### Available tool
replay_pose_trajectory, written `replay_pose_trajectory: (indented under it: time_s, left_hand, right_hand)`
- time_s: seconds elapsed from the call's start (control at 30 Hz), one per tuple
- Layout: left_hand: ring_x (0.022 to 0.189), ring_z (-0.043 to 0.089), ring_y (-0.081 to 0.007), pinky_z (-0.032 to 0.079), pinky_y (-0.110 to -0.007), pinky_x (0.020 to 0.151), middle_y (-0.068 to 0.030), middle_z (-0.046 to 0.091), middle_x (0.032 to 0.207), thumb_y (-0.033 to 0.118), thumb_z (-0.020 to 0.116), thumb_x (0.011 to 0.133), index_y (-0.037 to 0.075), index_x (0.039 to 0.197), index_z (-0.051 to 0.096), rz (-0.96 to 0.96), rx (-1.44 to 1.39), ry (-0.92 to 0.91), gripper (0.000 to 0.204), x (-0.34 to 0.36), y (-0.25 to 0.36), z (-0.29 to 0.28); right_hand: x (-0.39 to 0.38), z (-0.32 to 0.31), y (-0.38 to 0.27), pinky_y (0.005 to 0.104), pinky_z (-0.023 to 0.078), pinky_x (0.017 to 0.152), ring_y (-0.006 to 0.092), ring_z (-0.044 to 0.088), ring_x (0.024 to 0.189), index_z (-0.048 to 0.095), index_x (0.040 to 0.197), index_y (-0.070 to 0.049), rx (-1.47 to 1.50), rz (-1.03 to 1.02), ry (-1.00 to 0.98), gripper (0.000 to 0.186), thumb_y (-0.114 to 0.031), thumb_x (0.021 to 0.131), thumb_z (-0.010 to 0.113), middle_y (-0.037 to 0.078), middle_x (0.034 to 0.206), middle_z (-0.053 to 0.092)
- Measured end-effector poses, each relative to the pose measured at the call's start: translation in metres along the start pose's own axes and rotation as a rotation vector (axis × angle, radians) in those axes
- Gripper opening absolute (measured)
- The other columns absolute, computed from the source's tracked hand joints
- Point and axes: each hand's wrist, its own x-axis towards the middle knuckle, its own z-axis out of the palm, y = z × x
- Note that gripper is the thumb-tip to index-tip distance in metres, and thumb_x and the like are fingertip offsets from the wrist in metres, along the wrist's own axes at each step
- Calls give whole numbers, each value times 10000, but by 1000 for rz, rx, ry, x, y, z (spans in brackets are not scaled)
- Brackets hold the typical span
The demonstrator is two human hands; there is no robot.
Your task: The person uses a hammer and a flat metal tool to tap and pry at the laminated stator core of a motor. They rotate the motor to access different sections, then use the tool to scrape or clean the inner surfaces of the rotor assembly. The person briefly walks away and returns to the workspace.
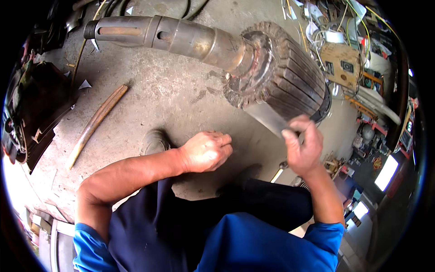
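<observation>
No text, number or sign is showing legibly anywhere. On the far right, a tan box (340, 53) is bearing dark, label-like patches (347, 66), but whatever they are carrying is appearing too small and blurred for reading.

Right hand (304, 149): thumb and fingers pinch the near end of 1 thin flat strip (267, 119), slightly blurred. Strip runs up-left from the grip to the toothed rim of a slotted rotor (297, 75); contact there, cannot tell. Rotor lies just above the grip; its stepped shaft (195, 41), 2 slots visible, extends far up-left. Left hand (207, 152) curled in a fist, left of the grip, slightly lower. Well left of the grip: 1 curved brown stick (97, 124) on concrete floor (181, 109). Up-right, past the rotor: tan box (340, 68).
</observation>
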Motion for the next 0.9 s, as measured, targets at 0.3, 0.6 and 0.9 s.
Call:
replay_pose_trajectory:
  time_s: [0.3,0.6,0.9]
  left_hand:
    - [844,689,-320,581,-417,740,-107,680,1006,39,750,816,24,975,679,-15,13,-112,175,1,4,-2]
    - [904,718,-330,601,-415,772,-119,712,1067,13,763,827,10,1060,707,-88,92,-141,240,10,19,-13]
    - [894,732,-315,597,-421,759,-144,729,1068,-4,766,793,-3,1072,715,131,332,-111,283,59,49,-57]
  right_hand:
    - [-10,-13,57,305,503,743,101,566,807,644,1031,28,231,625,153,216,-184,1015,688,41,861,647]
    - [-29,-19,82,306,509,733,94,591,793,673,1038,10,509,637,263,215,-203,1028,694,34,881,672]
    - [-89,-46,115,424,533,791,295,699,858,662,1023,21,139,654,85,261,-227,969,724,182,923,727]
